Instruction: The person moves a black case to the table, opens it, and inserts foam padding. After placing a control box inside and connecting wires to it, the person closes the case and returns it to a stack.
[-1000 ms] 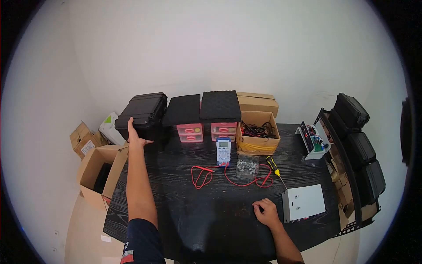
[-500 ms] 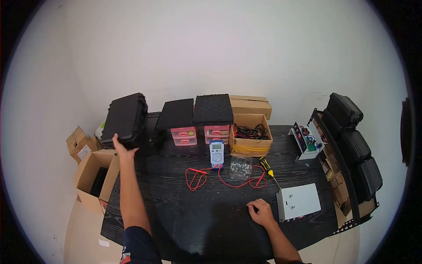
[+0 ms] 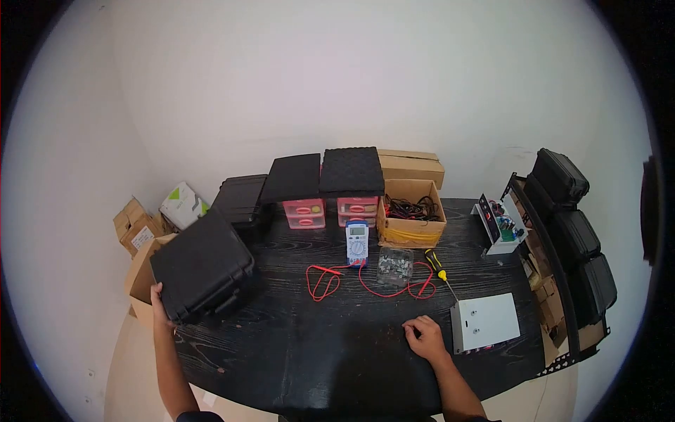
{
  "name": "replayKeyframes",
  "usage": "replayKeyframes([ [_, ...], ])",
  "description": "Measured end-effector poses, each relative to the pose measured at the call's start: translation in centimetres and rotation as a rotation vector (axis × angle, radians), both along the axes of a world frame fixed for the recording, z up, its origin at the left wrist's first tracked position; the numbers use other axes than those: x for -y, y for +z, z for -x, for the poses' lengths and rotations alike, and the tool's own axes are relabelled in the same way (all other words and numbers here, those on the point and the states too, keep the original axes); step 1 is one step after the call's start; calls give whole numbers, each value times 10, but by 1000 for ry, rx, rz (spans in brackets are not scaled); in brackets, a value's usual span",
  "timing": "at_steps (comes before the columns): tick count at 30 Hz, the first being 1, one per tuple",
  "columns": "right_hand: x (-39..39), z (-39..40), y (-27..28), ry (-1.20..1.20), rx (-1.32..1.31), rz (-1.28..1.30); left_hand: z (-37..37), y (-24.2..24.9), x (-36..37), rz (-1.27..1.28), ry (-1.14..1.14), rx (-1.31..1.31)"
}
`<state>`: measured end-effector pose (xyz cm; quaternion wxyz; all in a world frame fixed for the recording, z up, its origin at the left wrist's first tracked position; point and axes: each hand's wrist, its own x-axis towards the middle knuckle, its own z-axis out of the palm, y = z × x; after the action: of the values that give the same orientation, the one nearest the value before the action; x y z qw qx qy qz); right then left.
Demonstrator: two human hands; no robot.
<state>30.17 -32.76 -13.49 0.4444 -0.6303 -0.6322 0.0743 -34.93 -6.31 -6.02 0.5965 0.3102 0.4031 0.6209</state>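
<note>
My left hand grips the near-left edge of a black hard case, its fingers partly hidden behind the case. The case is tilted over the left side of the table and overlaps the open cardboard box there. My right hand rests on the black table with its fingers curled in and nothing showing in them. Just right of it stands a white metal box. A yellow-and-black screwdriver lies beyond, its shaft reaching to that box.
A blue multimeter with red leads stands mid-table beside a clear tray of small parts. Behind are a box of cables, red drawers and another black case. A rack of black cases borders the right side, near an opened circuit unit.
My left hand has brought the black case nearer and turned it, uncovering the other case and a white-green box behind. My right hand stays on the table. The view has shifted slightly.
</note>
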Motion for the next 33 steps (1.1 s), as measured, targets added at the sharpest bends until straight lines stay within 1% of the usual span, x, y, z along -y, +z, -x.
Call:
replayKeyframes([
  [2, 0, 1, 1, -4, -9, 5, 15, -16, 2, 75, -29, -72],
  [5, 3, 2, 5, -8, -24, 71, 7, -5, 18, 155, -136, -169],
  [8, 2, 1, 3, -4, -20, 59, 13, -8, 19, 248, -161, -267],
  [11, 4, 1, 7, -5, -5, 89, 25, -24, 11, 293, -117, -361],
  [14, 3, 1, 5, 7, 13, 54, 23, -21, 16, 331, -156, -384],
  [17, 4, 1, 6, -1, -8, 76, 30, -30, 13, 348, -129, -499],
  [20, 3, 1, 6, 2, 8, 56, 45, -44, 6, 403, -215, -424],
  [23, 3, 1, 6, 1, -5, 61, 52, -57, 8, 474, -175, -545],
  [26, 4, 1, 5, -2, 10, 81, 33, -48, 29, 445, -193, -669],
  [29, 8, 8, 12, 21, -7, 101, -33, 14, 69, 550, -176, -829],
  [32, 17, 21, 27, 85, 19, 76, -48, 10, 83, 468, -369, -799],
  [33, 23, 26, 32, 100, -12, 159, -29, -22, 75, 438, -433, -795],
])
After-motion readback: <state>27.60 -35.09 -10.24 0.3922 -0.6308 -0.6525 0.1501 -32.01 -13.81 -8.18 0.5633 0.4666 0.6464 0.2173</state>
